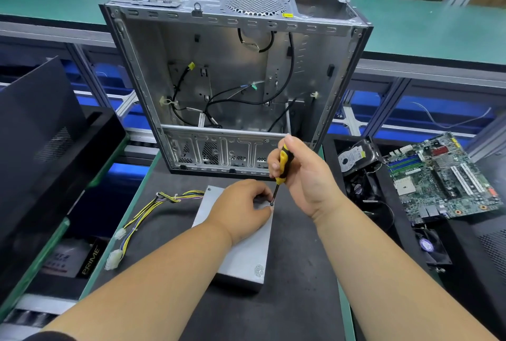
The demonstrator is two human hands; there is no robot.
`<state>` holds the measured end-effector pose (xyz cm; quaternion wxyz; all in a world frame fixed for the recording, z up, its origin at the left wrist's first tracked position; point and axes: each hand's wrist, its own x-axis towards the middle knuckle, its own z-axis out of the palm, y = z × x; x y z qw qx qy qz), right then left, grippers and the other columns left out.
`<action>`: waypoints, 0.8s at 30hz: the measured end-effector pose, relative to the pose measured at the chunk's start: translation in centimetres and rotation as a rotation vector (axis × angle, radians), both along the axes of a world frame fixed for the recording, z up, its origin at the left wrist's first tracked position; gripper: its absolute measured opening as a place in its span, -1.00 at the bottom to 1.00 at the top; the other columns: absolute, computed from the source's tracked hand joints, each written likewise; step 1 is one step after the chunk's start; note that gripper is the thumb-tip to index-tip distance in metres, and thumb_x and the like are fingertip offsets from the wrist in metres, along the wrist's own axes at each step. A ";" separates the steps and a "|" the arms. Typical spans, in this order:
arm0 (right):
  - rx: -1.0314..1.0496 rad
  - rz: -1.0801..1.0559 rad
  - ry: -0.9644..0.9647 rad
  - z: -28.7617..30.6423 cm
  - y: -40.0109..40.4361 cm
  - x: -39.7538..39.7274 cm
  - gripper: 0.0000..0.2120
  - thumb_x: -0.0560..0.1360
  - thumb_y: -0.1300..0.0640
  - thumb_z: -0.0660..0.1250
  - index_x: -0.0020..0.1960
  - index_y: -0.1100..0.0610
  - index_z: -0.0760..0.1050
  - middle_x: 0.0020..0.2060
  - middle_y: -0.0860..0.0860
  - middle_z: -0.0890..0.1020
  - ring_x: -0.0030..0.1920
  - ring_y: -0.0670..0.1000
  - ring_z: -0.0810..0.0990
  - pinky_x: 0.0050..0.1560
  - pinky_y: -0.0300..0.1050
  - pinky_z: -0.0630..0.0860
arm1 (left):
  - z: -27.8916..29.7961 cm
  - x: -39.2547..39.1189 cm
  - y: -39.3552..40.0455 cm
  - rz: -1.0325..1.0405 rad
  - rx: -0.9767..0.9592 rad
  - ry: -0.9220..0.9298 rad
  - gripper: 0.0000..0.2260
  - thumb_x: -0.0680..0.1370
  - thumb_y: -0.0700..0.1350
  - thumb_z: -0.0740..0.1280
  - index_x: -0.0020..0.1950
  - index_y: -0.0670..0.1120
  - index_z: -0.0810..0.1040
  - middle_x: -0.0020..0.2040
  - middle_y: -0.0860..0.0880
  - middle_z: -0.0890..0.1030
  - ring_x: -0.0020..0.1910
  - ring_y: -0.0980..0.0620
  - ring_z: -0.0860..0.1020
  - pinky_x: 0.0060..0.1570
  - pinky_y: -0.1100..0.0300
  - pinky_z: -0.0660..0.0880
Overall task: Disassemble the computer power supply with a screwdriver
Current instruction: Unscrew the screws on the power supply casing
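A grey metal power supply (246, 256) lies flat on the dark mat in front of me, its yellow and black cable bundle (142, 214) trailing to the left. My right hand (304, 176) grips a yellow and black screwdriver (283, 167), held nearly upright with its tip on a screw at the unit's far right corner. My left hand (241, 209) rests on the top of the power supply, fingers curled next to the screwdriver tip. Another screw (209, 189) shows at the far left corner.
An empty computer case (232, 80) stands open just behind the power supply. On the right, black trays hold a motherboard (443, 176), a hard drive (353, 158) and fans (430, 245). Black panels (41, 132) lean on the left. A green bench (427, 34) runs behind.
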<state>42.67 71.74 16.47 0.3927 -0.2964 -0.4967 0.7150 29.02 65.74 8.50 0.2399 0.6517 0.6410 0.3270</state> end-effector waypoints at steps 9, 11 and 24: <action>0.012 -0.026 -0.159 0.7 0.6 0.7 -0.68 0.57 -0.11 0.26 -0.20 0.07 0.62 -0.29 0.01 0.62 -0.20 0.02 0.61 -0.12 -0.09 0.49 | -0.2 0.0 0.1 -0.004 0.007 0.023 -0.90 0.45 -0.06 0.42 -0.09 0.11 0.56 -0.14 0.20 0.55 -0.04 0.21 0.47 0.02 0.17 0.49; 0.017 -0.025 -0.139 0.7 0.5 0.4 -0.58 0.64 -0.09 0.18 -0.26 0.04 0.65 -0.31 0.02 0.60 -0.21 0.02 0.58 -0.06 -0.05 0.43 | -0.2 0.0 0.1 0.000 0.007 0.026 -0.90 0.45 -0.06 0.42 -0.09 0.11 0.56 -0.13 0.19 0.56 -0.04 0.21 0.47 0.03 0.17 0.49; 0.016 -0.010 0.038 0.2 -0.2 -0.6 -0.77 0.57 -0.03 0.21 -0.11 0.13 0.33 -0.40 0.01 0.35 -0.35 -0.01 0.29 -0.28 -0.19 0.29 | -0.1 -0.1 0.1 0.002 -0.005 -0.032 -0.87 0.45 -0.11 0.44 -0.02 0.04 0.65 -0.07 0.16 0.61 0.00 0.23 0.53 0.11 0.18 0.51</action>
